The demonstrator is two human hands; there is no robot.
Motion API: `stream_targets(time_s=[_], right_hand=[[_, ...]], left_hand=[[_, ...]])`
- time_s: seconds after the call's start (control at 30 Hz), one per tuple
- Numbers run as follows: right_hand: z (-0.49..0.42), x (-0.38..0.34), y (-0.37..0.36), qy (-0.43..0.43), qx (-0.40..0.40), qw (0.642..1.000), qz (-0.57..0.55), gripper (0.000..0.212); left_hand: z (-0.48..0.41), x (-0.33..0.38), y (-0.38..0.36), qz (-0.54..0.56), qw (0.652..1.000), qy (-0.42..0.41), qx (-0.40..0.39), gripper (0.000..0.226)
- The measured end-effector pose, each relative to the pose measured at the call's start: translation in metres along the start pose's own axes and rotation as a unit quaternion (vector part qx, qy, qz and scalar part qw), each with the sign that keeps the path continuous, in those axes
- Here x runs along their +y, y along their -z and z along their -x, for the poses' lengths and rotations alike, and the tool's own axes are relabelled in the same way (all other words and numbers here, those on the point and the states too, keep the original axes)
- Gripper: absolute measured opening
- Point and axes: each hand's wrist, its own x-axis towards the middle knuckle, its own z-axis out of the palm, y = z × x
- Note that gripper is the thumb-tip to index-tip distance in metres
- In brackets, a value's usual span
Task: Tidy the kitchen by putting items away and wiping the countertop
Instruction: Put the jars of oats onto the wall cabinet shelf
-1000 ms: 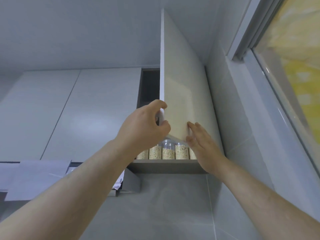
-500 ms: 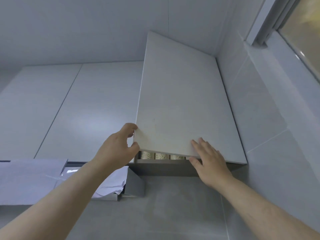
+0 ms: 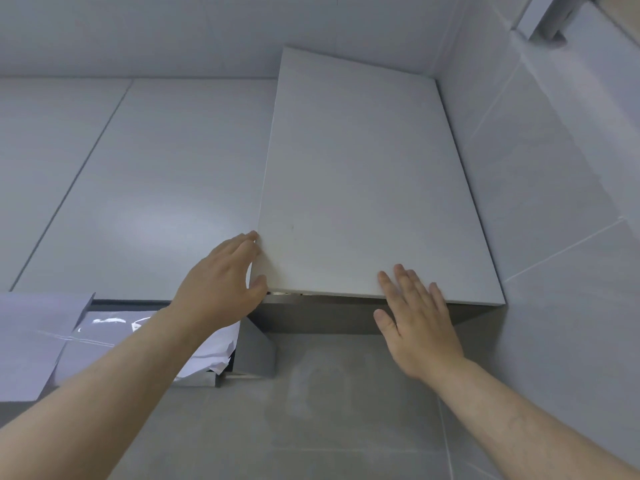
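Observation:
A white upper cabinet door (image 3: 363, 188) at the right end of the wall cabinets stands almost closed, with a thin gap along its bottom edge. My left hand (image 3: 221, 282) is at the door's lower left corner, fingers along the left edge and thumb under the bottom edge. My right hand (image 3: 415, 317) lies flat with straight fingers, its fingertips on the door's lower front near the bottom edge. The jars inside the cabinet are hidden behind the door.
Closed white cabinet doors (image 3: 156, 188) run to the left. Below them sits a range hood (image 3: 256, 355) with white paper and plastic wrap (image 3: 45, 341) on it. Grey wall tiles (image 3: 346, 410) lie below, a tiled side wall (image 3: 554, 202) and a window frame (image 3: 550, 26) at right.
The cabinet door has swung from wide open to nearly closed, hiding the jars inside. Both hands followed it, the left at its lower left corner and the right flat on its front.

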Motion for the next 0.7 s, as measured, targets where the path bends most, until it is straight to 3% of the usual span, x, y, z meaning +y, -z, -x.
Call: stream_targets(time_s=[0.43, 0.7], right_hand=[[0.004, 0.006, -0.019, 0.011, -0.020, 0.999, 0.042, 0.079], [0.003, 0.009, -0.029, 0.017, -0.011, 0.999, 0.049, 0.077]], left_hand=[[-0.007, -0.019, -0.033, -0.010, 1.000, -0.009, -0.020, 0.051], [-0.012, -0.028, -0.049, -0.014, 0.999, -0.038, -0.020, 0.022]])
